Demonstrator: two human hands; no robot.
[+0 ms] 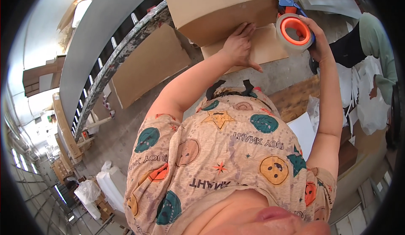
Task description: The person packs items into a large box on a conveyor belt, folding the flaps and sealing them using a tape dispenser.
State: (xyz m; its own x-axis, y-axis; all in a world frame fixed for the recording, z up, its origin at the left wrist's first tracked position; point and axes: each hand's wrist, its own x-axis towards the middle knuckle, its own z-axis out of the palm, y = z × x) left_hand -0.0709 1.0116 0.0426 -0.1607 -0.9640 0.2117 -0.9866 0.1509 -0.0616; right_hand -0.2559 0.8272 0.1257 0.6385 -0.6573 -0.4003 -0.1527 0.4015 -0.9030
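Left hand [239, 45] flat, fingers spread on cardboard box [219, 7]; right hand [314, 39] fingers wrapped round tape dispenser [295, 26]. Risk: box slides, tape goes crooked.

1. Cardboard box [219, 7]: brown corrugated cardboard, matt, smooth faces.
2. Flat cardboard sheet [149, 64]: the same matt brown board.
3. Tape dispenser [291, 3]: glossy blue plastic body, held in the right hand [316, 41].
4. Tape roll [295, 30]: glossy translucent film on a smooth orange plastic core.
5. Shirt [228, 159]: soft matt cloth, beige, with printed coloured faces and stars.
6. Floor [126, 125]: grey concrete, rough and dull.
7. Wooden board [295, 98]: bare brown wood, grain visible, matt.
8. Left hand [240, 45]: bare skin laid flat on the cardboard.
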